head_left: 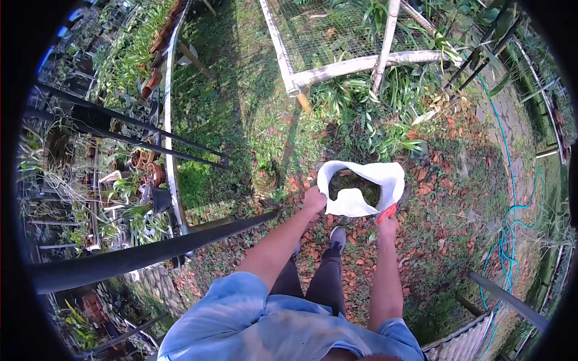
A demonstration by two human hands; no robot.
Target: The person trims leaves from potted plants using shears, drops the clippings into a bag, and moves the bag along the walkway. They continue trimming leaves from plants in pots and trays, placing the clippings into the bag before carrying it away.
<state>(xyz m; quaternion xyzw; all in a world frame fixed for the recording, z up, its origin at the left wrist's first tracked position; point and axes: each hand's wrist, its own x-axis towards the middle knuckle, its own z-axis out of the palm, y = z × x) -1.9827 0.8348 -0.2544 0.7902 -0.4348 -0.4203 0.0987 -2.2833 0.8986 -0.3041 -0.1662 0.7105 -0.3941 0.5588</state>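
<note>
A white sack (392, 179) hangs in front of me with its mouth spread wide, and dark brown material shows inside. My left hand (314, 199) is closed on the left side of its rim. At the near right corner, my right hand (387, 222) is closed by the rim, together with a bright orange-red object (388, 212) that looks like a tool's handles. Most of that object is hidden by the fingers and the sack. Below the sack, my shoes (338, 237) stand on ground strewn with reddish chips.
A frame of pale poles (337, 71) with wire mesh stands ahead among leafy plants. Dark posts (180, 240) slant in from the left, beside shelves of potted plants (155, 174). A turquoise hose (509, 240) lies coiled at the right, near a stone path.
</note>
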